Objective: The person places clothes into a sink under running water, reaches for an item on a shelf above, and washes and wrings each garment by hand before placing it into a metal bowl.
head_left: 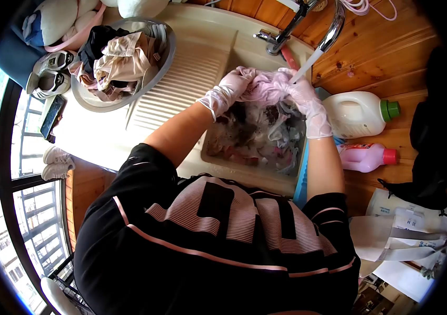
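Note:
Both my hands wear thin, translucent gloves. A wet pink garment (266, 88) is bunched between them above the sink (249, 171). My left hand (234, 86) is closed around its left end, and my right hand (303, 94) grips its right end. From the curved faucet (331, 32), water runs down beside my right hand. Below the garment, soapy water (249, 131) fills the basin, with dark, grey and pinkish clothes soaking in it. My fingertips are partly hidden by the cloth.
A clear basin (169, 58) of clothes sits left of the ribbed washboard (181, 68). Right of the sink are a white green-capped bottle (354, 113) and a pink red-capped bottle (362, 156). Striped shoes (50, 79) and a phone (51, 116) lie at the far left.

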Available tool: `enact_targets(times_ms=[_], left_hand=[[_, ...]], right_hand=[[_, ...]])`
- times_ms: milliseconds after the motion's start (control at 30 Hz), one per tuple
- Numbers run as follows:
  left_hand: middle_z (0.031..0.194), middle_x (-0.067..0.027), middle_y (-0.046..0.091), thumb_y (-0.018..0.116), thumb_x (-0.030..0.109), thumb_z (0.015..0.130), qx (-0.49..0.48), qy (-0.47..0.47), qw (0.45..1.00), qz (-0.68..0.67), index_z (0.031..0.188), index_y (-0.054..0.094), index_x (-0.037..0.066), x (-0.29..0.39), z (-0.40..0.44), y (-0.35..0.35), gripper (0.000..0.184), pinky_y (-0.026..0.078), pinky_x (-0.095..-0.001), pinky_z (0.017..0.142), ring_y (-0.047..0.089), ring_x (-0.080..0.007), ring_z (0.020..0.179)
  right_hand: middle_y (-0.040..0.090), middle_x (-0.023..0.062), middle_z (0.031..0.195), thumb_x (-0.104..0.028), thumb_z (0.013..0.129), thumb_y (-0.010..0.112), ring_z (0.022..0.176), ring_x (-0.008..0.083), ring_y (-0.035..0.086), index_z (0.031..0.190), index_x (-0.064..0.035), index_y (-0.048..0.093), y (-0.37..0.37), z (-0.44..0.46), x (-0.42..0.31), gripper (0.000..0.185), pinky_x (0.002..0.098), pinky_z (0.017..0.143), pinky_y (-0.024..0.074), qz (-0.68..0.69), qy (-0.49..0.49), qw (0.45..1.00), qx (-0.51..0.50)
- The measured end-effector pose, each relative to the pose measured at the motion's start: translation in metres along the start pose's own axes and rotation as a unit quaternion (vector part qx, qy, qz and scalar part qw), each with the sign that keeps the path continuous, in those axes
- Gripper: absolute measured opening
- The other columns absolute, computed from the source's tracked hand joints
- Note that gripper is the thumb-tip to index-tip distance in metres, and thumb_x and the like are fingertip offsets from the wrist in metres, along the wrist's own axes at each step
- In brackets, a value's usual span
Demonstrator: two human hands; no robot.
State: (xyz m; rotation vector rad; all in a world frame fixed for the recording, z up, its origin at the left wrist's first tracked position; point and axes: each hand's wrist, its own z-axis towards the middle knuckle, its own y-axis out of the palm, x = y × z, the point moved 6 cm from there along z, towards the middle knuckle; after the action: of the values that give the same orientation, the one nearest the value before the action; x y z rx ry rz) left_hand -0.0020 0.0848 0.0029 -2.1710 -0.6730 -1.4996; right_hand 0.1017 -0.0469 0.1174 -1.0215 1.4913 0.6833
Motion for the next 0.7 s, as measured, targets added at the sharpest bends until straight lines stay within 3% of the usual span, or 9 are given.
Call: enact_targets(times_ms=[100, 233, 300, 333, 433, 467, 500, 567, 700], left_hand=[[0.100, -0.0084, 0.063, 0.060, 0.036, 0.086, 0.020, -0.050, 0.998, -0.044, 0.120, 0.052, 0.006, 0.015, -0.024, -0.015, 0.047, 0.051, -0.0289, 0.060, 0.062, -0.0165, 0.082], [0.090, -0.0077, 0.064, 0.056, 0.031, 0.086, 0.056, -0.061, 0.997, 0.012, 0.121, 0.052, 0.003, 0.031, -0.033, -0.035, 0.045, 0.051, -0.0316, 0.061, 0.061, -0.0180, 0.076], [0.085, -0.0071, 0.064, 0.057, 0.032, 0.086, 0.026, -0.041, 0.999, 0.021, 0.119, 0.054, 0.004, 0.037, -0.033, -0.039, 0.044, 0.050, -0.0314, 0.059, 0.060, -0.0176, 0.069], [0.111, -0.0075, 0.059, 0.060, 0.036, 0.085, -0.037, -0.066, 0.996, 0.057, 0.123, 0.052, 0.009, 0.040, -0.031, -0.038, 0.048, 0.051, -0.0316, 0.068, 0.058, -0.0160, 0.089], [0.109, -0.0060, 0.060, 0.060, 0.038, 0.084, -0.064, -0.033, 0.992, 0.104, 0.119, 0.055, 0.008, 0.058, -0.043, -0.039, 0.046, 0.051, -0.0295, 0.069, 0.058, -0.0146, 0.087], [0.112, -0.0051, 0.060, 0.061, 0.038, 0.084, -0.099, -0.025, 0.988, 0.115, 0.119, 0.056, 0.007, 0.063, -0.044, -0.037, 0.047, 0.049, -0.0294, 0.077, 0.058, -0.0169, 0.093], [0.113, -0.0064, 0.059, 0.062, 0.037, 0.083, -0.138, 0.046, 0.978, 0.152, 0.120, 0.054, 0.006, 0.063, -0.038, -0.031, 0.049, 0.048, -0.0294, 0.081, 0.057, -0.0185, 0.096], [0.117, -0.0091, 0.058, 0.063, 0.036, 0.083, -0.201, 0.199, 0.936, 0.211, 0.124, 0.051, 0.004, 0.066, -0.019, -0.017, 0.054, 0.046, -0.0293, 0.087, 0.056, -0.0218, 0.103], [0.125, -0.0135, 0.053, 0.075, 0.006, 0.069, -0.255, 0.227, 0.939, 0.043, 0.135, 0.031, -0.003, 0.105, -0.050, 0.007, 0.080, 0.041, -0.0267, 0.094, 0.051, -0.0191, 0.109]], right_hand=[[0.059, 0.0033, 0.094, -0.005, 0.076, 0.071, 0.088, 0.0121, 0.055, 0.110, -0.0001, 0.055, 0.001, -0.006, -0.018, 0.038, 0.0246, 0.077, 0.0451, -0.216, 0.015, 0.976, 0.000], [0.063, 0.0059, 0.086, -0.004, 0.077, 0.068, 0.074, 0.0115, 0.056, 0.104, 0.0007, 0.056, -0.018, -0.008, -0.022, 0.030, 0.0256, 0.066, 0.0472, -0.007, -0.109, 0.985, 0.136], [0.064, 0.0061, 0.087, 0.000, 0.077, 0.065, 0.076, 0.0124, 0.059, 0.099, -0.0001, 0.056, -0.010, -0.012, -0.022, 0.023, 0.0254, 0.068, 0.0482, -0.172, -0.054, 0.977, 0.110], [0.064, 0.0063, 0.088, 0.000, 0.078, 0.064, 0.077, 0.0127, 0.059, 0.097, -0.0003, 0.056, -0.008, -0.018, -0.030, 0.021, 0.0256, 0.069, 0.0485, -0.161, -0.055, 0.980, 0.103], [0.065, 0.0091, 0.096, 0.002, 0.077, 0.062, 0.087, 0.0150, 0.061, 0.100, 0.0004, 0.056, -0.025, -0.014, -0.027, 0.023, 0.0278, 0.076, 0.0493, -0.042, -0.121, 0.983, 0.128], [0.065, 0.0087, 0.099, 0.004, 0.077, 0.062, 0.090, 0.0154, 0.061, 0.101, 0.0005, 0.056, -0.018, -0.017, -0.027, 0.025, 0.0276, 0.079, 0.0483, -0.172, -0.074, 0.976, 0.111], [0.064, 0.0083, 0.101, 0.005, 0.076, 0.062, 0.093, 0.0159, 0.061, 0.103, 0.0006, 0.056, -0.015, -0.021, -0.028, 0.027, 0.0273, 0.082, 0.0473, -0.298, -0.028, 0.949, 0.097], [0.063, 0.0077, 0.103, 0.005, 0.077, 0.061, 0.096, 0.0168, 0.059, 0.104, -0.0003, 0.056, -0.015, -0.020, -0.022, 0.028, 0.0268, 0.085, 0.0453, -0.196, -0.084, 0.975, 0.068], [0.063, 0.0075, 0.101, 0.008, 0.074, 0.057, 0.088, 0.0143, 0.061, 0.108, 0.0007, 0.056, -0.001, -0.017, -0.035, 0.034, 0.0262, 0.082, 0.0467, -0.113, -0.099, 0.988, 0.021]])
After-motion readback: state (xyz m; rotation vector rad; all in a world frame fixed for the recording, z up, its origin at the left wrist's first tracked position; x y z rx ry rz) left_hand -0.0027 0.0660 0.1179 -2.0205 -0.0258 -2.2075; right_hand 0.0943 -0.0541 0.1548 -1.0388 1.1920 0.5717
